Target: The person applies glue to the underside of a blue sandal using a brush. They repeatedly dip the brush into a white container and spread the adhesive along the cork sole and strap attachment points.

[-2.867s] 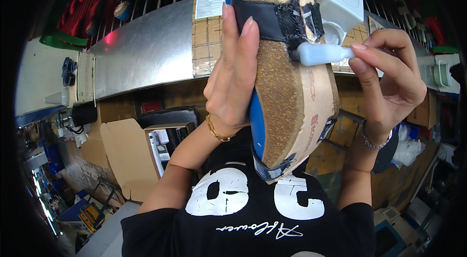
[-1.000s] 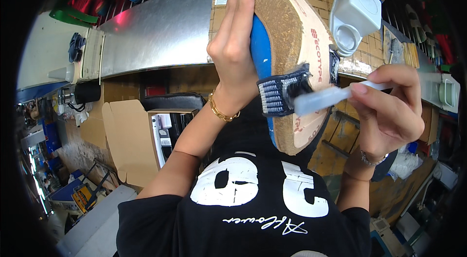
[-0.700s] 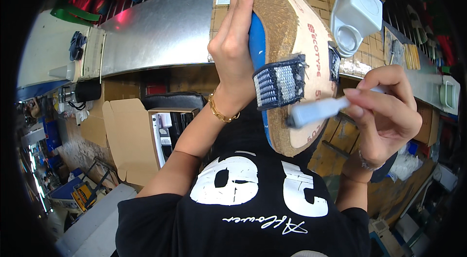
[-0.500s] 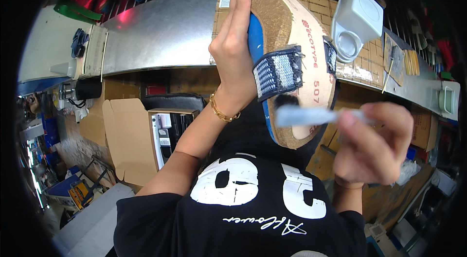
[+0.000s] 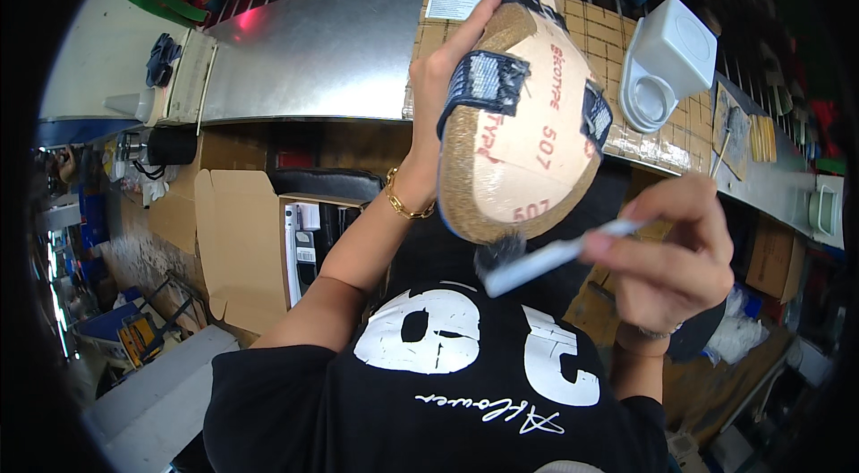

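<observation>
2-handed, holding what on the left?

Grips an upturned cork footbed (image 5: 528, 119) in the left hand (image 5: 432, 84), wrapped along its left edge; holds it in midair, tilted, between the metal bench (image 5: 304, 52) and the black shirt (image 5: 501, 357), with the pale underside toward the camera

And on the right?

Pinches a pale-handled brush (image 5: 537, 265) in the right hand (image 5: 676, 263), with dark bristles (image 5: 501, 249) at the rounded near end of the cork

Touching it?

Hard to say; either touching the rim or just beside it

Any straps?

See 2 navy woven strap ends (image 5: 501, 84) folded onto the underside, 1 at each side

And nearby?

Notice a white container (image 5: 676, 39) on cardboard (image 5: 595, 39), right of the footbed
</observation>
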The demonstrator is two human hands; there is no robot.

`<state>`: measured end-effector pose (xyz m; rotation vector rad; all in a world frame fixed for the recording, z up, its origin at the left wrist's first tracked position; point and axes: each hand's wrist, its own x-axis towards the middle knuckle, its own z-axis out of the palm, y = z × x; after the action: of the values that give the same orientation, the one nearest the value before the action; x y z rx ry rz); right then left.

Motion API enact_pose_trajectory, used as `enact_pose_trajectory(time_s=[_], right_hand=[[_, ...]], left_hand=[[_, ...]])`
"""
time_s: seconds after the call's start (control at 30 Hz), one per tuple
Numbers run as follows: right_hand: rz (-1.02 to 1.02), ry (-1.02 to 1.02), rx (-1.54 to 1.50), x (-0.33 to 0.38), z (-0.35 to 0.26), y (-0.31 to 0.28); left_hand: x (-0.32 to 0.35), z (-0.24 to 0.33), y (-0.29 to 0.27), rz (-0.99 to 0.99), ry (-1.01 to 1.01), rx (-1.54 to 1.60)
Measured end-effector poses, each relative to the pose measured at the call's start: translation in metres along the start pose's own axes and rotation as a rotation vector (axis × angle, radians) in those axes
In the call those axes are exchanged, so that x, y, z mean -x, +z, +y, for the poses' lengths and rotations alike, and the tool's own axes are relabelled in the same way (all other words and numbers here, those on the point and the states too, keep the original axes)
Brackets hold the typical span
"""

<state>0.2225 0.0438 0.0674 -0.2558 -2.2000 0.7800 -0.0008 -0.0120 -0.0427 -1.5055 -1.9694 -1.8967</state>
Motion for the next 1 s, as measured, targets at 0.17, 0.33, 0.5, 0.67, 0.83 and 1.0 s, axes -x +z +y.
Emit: enact_pose_trajectory(time_s=[0.17, 0.33, 0.5, 0.67, 0.83, 1.0], right_hand=[[0.156, 0.157, -0.136, -0.002, 0.005, 0.009], [0.019, -0.007, -0.271, 0.003, 0.019, -0.005], [-0.028, 0.008, -0.182, 0.008, 0.023, -0.011], [0.049, 0.231, -0.246, 0.008, 0.027, -0.005], [0.059, 0.078, -0.225, 0.002, 0.034, -0.008], [-0.060, 0.184, -0.153, 0.018, 0.043, -0.015]], left_hand=[[-0.004, 0.004, -0.005, -0.112, -0.024, 0.110], [-0.002, 0.007, 0.000, -0.095, -0.021, 0.087], [0.002, 0.008, 0.007, -0.021, -0.021, 0.027], [0.001, 0.013, 0.009, -0.002, -0.078, 0.069], [-0.003, 0.016, 0.008, -0.085, -0.482, 0.897], [0.002, -0.013, 0.006, -0.240, -0.784, 1.527]])
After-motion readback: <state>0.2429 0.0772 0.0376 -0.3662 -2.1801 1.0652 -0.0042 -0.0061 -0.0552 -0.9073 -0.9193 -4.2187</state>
